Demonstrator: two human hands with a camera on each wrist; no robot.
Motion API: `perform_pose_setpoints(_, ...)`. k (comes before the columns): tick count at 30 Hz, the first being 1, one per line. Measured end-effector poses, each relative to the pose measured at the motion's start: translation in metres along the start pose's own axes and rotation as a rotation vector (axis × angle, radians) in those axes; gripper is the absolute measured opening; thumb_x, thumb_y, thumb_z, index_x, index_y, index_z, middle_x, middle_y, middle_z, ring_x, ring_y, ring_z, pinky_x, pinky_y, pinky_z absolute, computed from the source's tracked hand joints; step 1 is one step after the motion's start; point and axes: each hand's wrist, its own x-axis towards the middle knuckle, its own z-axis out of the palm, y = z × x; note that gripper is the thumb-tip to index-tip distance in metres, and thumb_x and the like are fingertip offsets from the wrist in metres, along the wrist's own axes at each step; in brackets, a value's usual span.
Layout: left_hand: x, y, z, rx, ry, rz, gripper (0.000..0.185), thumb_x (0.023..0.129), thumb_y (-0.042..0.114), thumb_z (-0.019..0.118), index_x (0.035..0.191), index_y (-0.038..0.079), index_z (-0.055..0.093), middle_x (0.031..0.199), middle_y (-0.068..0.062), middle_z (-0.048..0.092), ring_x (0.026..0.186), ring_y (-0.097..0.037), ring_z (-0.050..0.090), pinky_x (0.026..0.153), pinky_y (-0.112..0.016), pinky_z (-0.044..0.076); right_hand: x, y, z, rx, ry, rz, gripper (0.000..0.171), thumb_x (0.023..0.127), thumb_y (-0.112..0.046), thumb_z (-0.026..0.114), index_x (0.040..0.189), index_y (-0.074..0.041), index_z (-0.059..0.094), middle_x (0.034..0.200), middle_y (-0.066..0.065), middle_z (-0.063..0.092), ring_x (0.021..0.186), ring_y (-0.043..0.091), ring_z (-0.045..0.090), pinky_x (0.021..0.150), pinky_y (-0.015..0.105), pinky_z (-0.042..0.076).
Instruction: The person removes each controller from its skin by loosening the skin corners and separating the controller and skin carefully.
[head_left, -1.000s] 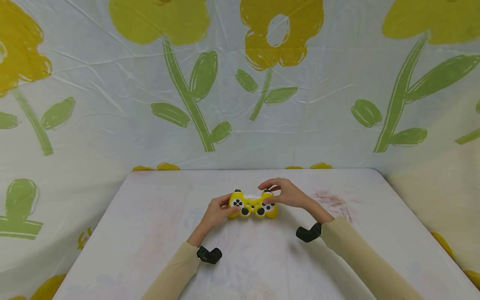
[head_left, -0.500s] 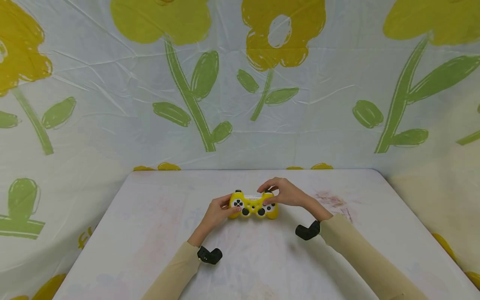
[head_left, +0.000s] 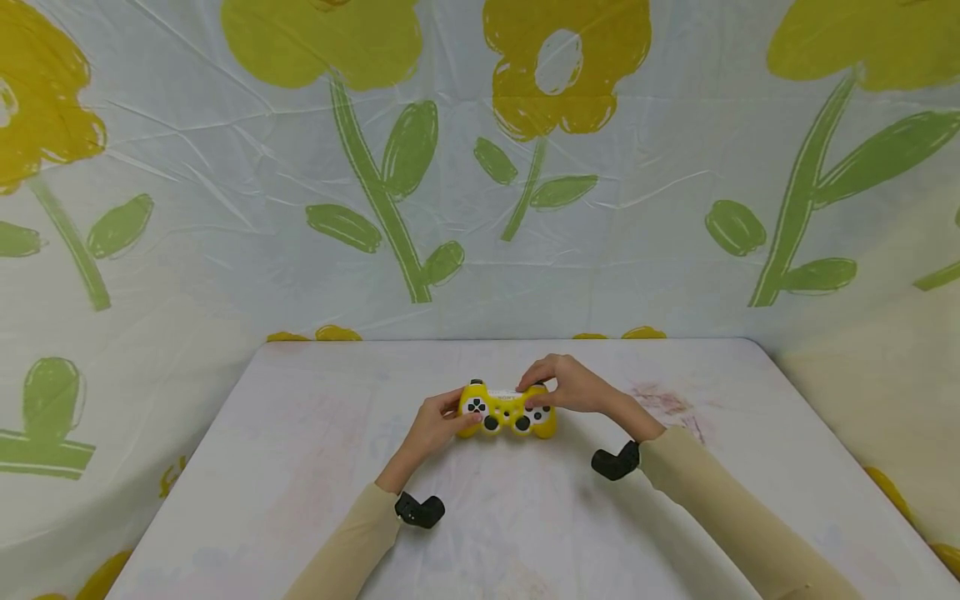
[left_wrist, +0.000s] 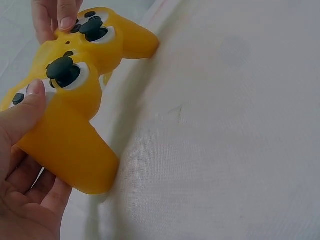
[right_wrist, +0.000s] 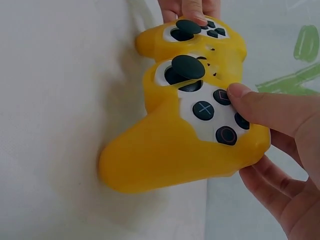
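Note:
A yellow game controller [head_left: 507, 410] with black sticks and white button pads lies at the middle of the white table [head_left: 300, 467]. My left hand [head_left: 435, 422] grips its left handle, the thumb lying on the direction pad [left_wrist: 22, 95]. My right hand [head_left: 573, 387] grips the right side, fingers curled over the top edge and the thumb on the face buttons [right_wrist: 220, 120]. In the left wrist view the controller [left_wrist: 75, 100] rests against the cloth. In the right wrist view the controller [right_wrist: 185, 115] fills the middle, both thumbs visible on it.
A wrinkled backdrop printed with yellow flowers and green stems [head_left: 375, 192] hangs behind and beside the table. Black wrist camera mounts [head_left: 420, 510] [head_left: 617, 462] sit on both beige sleeves. A faint reddish stain [head_left: 663, 398] marks the cloth right of the hands.
My right hand has drawn in slightly, its fingers closing lower over the controller's top edge. The controller and my left hand stay put.

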Motion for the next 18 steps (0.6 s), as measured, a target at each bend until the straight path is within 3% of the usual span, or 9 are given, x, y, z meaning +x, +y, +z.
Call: perform_pose_setpoints(18, 0.001, 0.0, -0.008, -0.013, -0.018, -0.043, 0.061, 0.086, 0.026, 0.072, 0.138, 0.001, 0.05, 0.133, -0.016, 0.058, 0.123, -0.03, 0.055, 0.103, -0.041, 0.045, 0.001, -0.019, 0.002, -0.214, 0.058, -0.066, 0.007, 0.082, -0.019, 0.076, 0.088, -0.015, 0.077, 0.099, 0.002, 0.074, 0.092, 0.016, 0.064, 0.081, 0.032, 0.052)
